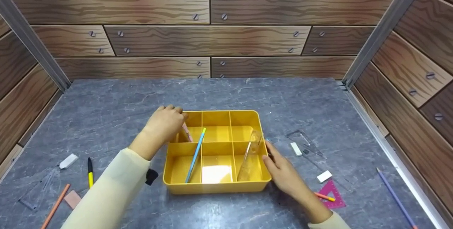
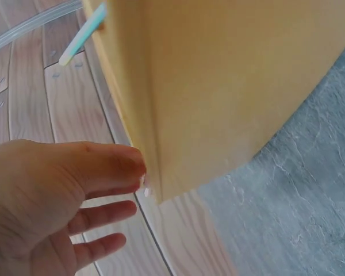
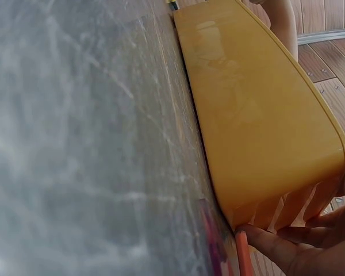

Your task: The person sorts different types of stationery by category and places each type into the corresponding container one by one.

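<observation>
A yellow six-compartment tray (image 1: 216, 187) stands on the table. At its back left corner my left hand (image 1: 164, 122) pinches a thin pink strip (image 1: 187, 132), which slants into the back left compartment; the fingertips partly hide it. In the left wrist view, the thumb and forefinger meet right at the tray's edge. My right hand (image 1: 285, 172) grips the tray's right side, thumb by the rim and fingers along the outer wall (image 3: 259, 126). A blue pencil (image 1: 195, 156) leans in the front left compartment. In the front right one stands a clear ruler (image 1: 249, 158).
Left on the table lie a white eraser (image 1: 68, 161), a black-and-yellow pen (image 1: 90, 172), an orange pencil (image 1: 56, 204) and a pink piece (image 1: 72, 199). Rightward are two white erasers, clear drawing tools (image 1: 306, 142), a magenta set square (image 1: 332, 195) and a purple pencil (image 1: 396, 197).
</observation>
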A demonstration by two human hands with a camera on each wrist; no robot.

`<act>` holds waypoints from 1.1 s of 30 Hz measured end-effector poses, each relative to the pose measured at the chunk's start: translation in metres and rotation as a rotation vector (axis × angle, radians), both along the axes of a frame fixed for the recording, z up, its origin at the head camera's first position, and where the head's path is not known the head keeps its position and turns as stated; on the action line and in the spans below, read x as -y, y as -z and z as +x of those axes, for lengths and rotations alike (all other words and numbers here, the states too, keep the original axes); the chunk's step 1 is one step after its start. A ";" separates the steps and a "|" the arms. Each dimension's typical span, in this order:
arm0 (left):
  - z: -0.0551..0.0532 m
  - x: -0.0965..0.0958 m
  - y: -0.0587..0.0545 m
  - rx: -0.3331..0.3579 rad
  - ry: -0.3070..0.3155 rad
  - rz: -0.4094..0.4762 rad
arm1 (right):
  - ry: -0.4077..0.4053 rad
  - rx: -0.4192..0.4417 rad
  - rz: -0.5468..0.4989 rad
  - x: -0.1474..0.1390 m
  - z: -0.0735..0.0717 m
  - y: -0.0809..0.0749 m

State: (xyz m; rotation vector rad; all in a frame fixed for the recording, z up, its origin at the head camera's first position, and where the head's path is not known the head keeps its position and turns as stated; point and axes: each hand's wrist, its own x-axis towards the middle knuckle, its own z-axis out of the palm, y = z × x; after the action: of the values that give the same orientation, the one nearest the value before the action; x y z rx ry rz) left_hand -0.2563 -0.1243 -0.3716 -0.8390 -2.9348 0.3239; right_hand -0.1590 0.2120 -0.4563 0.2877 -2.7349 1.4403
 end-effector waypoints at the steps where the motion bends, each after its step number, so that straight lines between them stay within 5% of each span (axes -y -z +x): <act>1: 0.001 0.003 0.000 -0.011 0.007 0.025 | -0.005 0.000 -0.006 0.000 0.000 0.000; 9: 0.014 0.025 0.005 -0.107 0.032 0.249 | -0.016 -0.009 -0.004 -0.001 0.000 0.001; 26: 0.053 0.076 0.027 -0.107 -0.090 0.515 | -0.014 0.021 0.006 -0.002 -0.001 -0.001; 33: 0.065 0.095 0.041 -0.092 -0.152 0.586 | -0.034 0.103 -0.070 -0.006 -0.003 -0.001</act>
State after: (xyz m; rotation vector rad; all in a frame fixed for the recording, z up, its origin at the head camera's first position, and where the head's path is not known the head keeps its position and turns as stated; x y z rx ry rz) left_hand -0.1912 -0.2193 -0.4126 -0.5003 -2.7614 -0.4603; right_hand -0.1623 0.2185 -0.4551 0.2660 -2.7643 1.5989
